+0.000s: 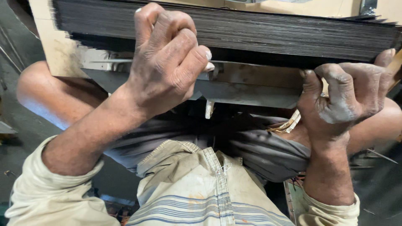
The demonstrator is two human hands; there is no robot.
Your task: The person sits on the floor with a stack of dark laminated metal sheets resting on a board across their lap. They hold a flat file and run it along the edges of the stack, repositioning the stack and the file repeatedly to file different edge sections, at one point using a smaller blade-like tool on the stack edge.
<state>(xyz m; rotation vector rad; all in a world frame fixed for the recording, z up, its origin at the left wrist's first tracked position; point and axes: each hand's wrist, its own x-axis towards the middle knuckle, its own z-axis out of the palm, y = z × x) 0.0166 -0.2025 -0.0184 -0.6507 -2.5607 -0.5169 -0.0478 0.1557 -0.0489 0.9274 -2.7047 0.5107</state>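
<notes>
At the left, the left hand (167,58) is curled tight over the near edge of a thick stack of thin dark sheets (251,33), fingers wrapped up onto the top of the pile and knuckles facing the camera. The stack lies on a pale board (58,50) with a grey metal plate (251,90) jutting out beneath it, just above the person's lap and striped shirt (197,196). Further right, the right hand (347,98), smeared with grey dust, is closed in a hooked grip under the stack's lower edge, thumb up against the pile's right end; what exactly its fingers press on is hard to make out, possibly the plate's rim.

The sheet edges look thin and sharp, so a slip of either hand along them could cut the fingers. The pile's ends are already ragged at the left and right corners, so an uneven pull could fan the sheets out or let some slide onto the lap.
</notes>
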